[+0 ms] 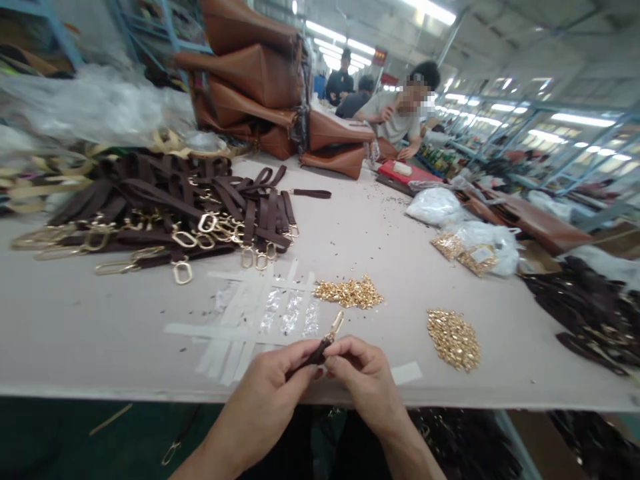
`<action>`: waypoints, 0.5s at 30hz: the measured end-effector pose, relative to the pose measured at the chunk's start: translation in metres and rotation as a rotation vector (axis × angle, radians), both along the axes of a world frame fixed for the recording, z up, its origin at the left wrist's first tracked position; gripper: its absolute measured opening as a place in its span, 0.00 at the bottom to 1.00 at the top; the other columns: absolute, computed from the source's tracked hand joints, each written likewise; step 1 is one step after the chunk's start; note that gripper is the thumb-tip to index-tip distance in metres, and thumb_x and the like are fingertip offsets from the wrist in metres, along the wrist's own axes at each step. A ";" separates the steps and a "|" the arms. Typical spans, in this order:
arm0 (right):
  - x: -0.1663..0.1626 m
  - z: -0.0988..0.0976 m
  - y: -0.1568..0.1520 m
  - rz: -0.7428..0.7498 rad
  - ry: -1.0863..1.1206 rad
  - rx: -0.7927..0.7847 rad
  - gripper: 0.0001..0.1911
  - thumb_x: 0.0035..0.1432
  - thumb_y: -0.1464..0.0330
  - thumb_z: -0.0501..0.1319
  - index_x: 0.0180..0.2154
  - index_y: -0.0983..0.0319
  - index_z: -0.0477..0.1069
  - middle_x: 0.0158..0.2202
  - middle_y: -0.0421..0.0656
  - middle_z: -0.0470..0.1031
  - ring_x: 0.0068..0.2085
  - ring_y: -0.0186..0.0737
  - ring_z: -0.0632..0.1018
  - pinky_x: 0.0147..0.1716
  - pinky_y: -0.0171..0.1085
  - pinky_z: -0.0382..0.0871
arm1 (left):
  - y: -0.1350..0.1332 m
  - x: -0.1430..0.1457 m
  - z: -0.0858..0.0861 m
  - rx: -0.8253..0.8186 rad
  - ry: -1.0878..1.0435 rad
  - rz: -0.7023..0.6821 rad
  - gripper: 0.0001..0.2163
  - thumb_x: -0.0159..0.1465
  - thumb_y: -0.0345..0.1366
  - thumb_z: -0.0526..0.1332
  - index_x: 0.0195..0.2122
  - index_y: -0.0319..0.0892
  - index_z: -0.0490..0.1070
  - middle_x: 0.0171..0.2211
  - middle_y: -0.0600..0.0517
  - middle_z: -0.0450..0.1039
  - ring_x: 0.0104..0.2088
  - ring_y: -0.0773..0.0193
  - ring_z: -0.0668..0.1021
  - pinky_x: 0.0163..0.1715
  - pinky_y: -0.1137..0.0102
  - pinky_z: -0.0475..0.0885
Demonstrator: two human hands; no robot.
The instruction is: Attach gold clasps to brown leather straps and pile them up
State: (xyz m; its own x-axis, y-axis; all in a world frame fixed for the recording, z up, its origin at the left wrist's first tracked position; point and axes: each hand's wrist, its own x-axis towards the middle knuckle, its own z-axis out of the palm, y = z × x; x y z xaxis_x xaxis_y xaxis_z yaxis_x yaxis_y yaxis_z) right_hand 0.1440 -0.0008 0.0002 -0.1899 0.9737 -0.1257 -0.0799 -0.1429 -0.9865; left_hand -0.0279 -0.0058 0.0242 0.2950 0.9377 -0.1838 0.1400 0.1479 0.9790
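Near the front edge of the table, my left hand (273,380) pinches a dark brown strap (316,355) whose gold clasp (337,325) points up and away from me. My right hand (363,377) is closed at the strap's right side, thumb and fingertips pressed together against it; whatever small piece may be between them is hidden. Just beyond the clasp lies a pile of small gold metal pieces (350,293). A second pile of gold pieces (453,339) is to the right of my hands.
Dark brown wrist straps with gold clasps (165,200) are heaped at the left. Brown leather bags (250,87) are stacked behind. Tape strips (240,333) cover part of the table. Plastic bags of gold pieces (475,250) and dark straps (590,307) lie right. A person (400,113) works across.
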 end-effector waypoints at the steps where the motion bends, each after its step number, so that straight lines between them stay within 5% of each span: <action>1: -0.001 0.001 0.000 -0.014 0.036 -0.006 0.06 0.53 0.66 0.68 0.31 0.61 0.74 0.27 0.37 0.77 0.30 0.34 0.77 0.35 0.33 0.69 | 0.000 -0.001 -0.002 0.033 0.050 0.007 0.17 0.65 0.33 0.59 0.52 0.56 0.76 0.46 0.57 0.82 0.48 0.56 0.80 0.52 0.66 0.72; 10: -0.003 0.002 0.001 -0.151 0.138 -0.047 0.12 0.45 0.71 0.69 0.28 0.60 0.65 0.24 0.35 0.75 0.27 0.34 0.77 0.29 0.31 0.69 | 0.005 0.005 -0.030 0.158 0.184 0.073 0.15 0.57 0.40 0.66 0.46 0.57 0.81 0.47 0.56 0.81 0.49 0.47 0.81 0.54 0.62 0.74; 12: 0.003 0.004 0.001 -0.168 0.035 -0.012 0.10 0.47 0.71 0.68 0.29 0.60 0.66 0.25 0.35 0.75 0.28 0.33 0.76 0.30 0.31 0.68 | 0.007 0.013 -0.030 0.123 0.142 0.100 0.14 0.56 0.41 0.67 0.45 0.56 0.81 0.45 0.55 0.82 0.48 0.48 0.81 0.53 0.63 0.75; 15: 0.032 0.011 0.010 -0.132 -0.285 0.121 0.06 0.54 0.68 0.66 0.32 0.60 0.70 0.28 0.36 0.76 0.30 0.34 0.76 0.32 0.32 0.69 | 0.009 0.023 -0.031 0.000 0.041 0.101 0.16 0.58 0.45 0.66 0.48 0.53 0.80 0.40 0.52 0.83 0.34 0.53 0.83 0.36 0.67 0.81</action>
